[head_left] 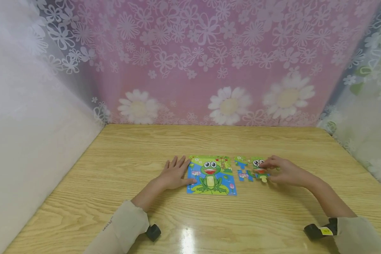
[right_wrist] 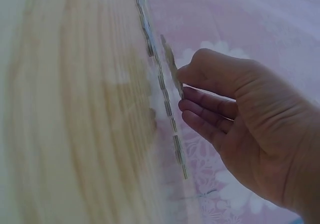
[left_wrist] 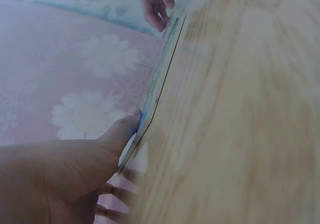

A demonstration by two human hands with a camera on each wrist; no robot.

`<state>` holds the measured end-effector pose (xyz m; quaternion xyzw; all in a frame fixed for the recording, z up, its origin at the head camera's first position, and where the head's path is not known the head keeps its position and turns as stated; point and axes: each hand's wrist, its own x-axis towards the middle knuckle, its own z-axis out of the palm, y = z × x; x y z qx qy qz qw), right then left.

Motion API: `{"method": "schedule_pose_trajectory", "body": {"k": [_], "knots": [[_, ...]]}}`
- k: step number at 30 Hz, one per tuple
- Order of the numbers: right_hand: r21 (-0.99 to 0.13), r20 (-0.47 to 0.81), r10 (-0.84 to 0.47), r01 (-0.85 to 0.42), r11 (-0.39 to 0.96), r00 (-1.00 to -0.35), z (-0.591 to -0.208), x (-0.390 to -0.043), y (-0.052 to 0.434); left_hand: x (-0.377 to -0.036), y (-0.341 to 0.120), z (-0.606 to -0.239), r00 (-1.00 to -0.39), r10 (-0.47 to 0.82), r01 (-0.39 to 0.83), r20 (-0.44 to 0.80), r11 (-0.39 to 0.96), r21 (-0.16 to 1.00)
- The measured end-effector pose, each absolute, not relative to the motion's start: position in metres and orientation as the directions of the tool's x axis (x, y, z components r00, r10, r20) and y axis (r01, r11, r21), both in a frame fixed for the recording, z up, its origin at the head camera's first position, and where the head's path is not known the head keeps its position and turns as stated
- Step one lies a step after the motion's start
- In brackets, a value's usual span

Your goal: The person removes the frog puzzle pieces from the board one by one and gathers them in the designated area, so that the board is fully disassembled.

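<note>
A square frog picture board [head_left: 211, 190] lies flat on the table. My left hand [head_left: 174, 175] rests at its left edge with fingers spread, the thumb over the border. To the board's right lie several jigsaw pieces, among them a flowered piece [head_left: 240, 162], a blue-and-pink piece [head_left: 243, 176] and pieces bearing a second frog's face and yellow belly. My right hand [head_left: 287, 171] is over the right side of this group. In the right wrist view it pinches a jigsaw piece [right_wrist: 170, 58] between thumb and fingers, tilted and raised off the row of pieces [right_wrist: 167, 107].
The wood-grain table [head_left: 139, 148] extends around the board and pieces. A pink flowered curtain [head_left: 177, 70] closes off the back, with pale sheets [head_left: 41, 123] at the sides. Black wrist devices [head_left: 153, 233] sit by both sleeves.
</note>
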<state>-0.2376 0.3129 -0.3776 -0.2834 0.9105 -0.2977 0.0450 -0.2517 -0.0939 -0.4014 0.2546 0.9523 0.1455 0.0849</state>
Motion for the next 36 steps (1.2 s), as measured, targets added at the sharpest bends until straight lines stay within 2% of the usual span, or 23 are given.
{"method": "schedule_pose_trajectory", "body": {"k": [36], "knots": [[-0.557,0.055,-0.56,-0.491,0.67,-0.827,-0.387,-0.24,0.324,-0.252,-0.094,-0.401,-0.856,0.508,0.458,-0.095,0.83,0.318]]}}
